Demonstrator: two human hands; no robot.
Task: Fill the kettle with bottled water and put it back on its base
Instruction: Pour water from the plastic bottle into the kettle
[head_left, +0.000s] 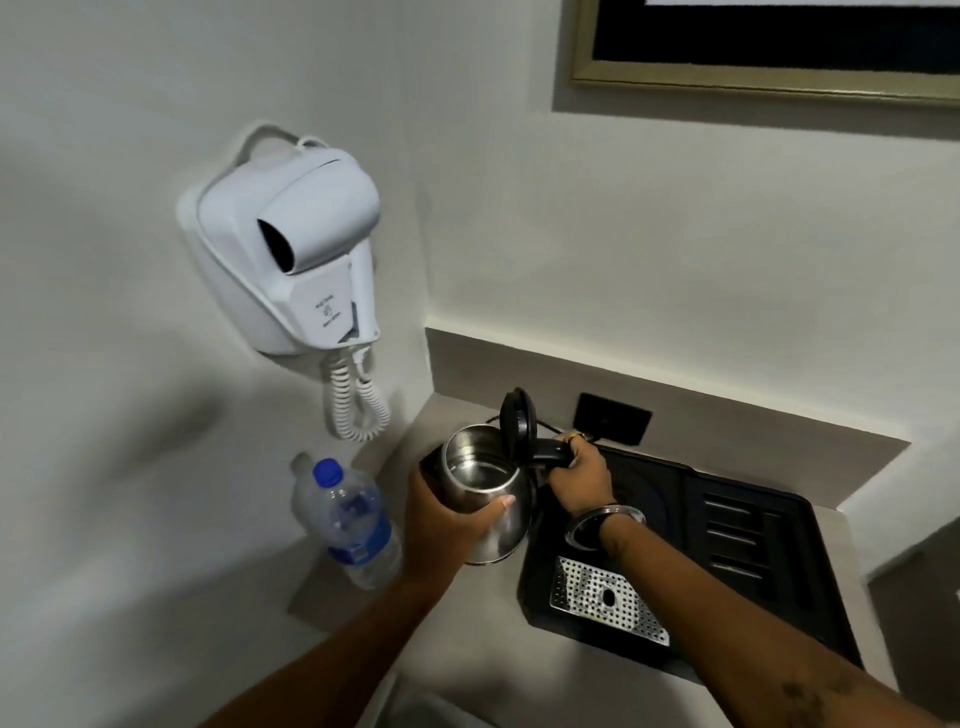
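Note:
A steel kettle (480, 470) with its black lid (518, 422) flipped up is held above the counter, left of the black tray (748, 561). My left hand (447, 525) wraps around the kettle's body from the left. My right hand (579, 475) grips its black handle. The inside of the kettle looks shiny; I cannot tell whether water is in it. A clear water bottle (353, 519) with a blue cap and blue label stands on the counter against the left wall, cap on. The round kettle base (639, 488) on the tray is partly hidden by my right wrist.
A white wall-mounted hair dryer (291, 244) with a coiled cord hangs on the left wall above the bottle. A black wall socket (613, 418) sits behind the tray. A perforated metal drip plate (608, 597) lies at the tray's front. A framed picture (769, 57) hangs above.

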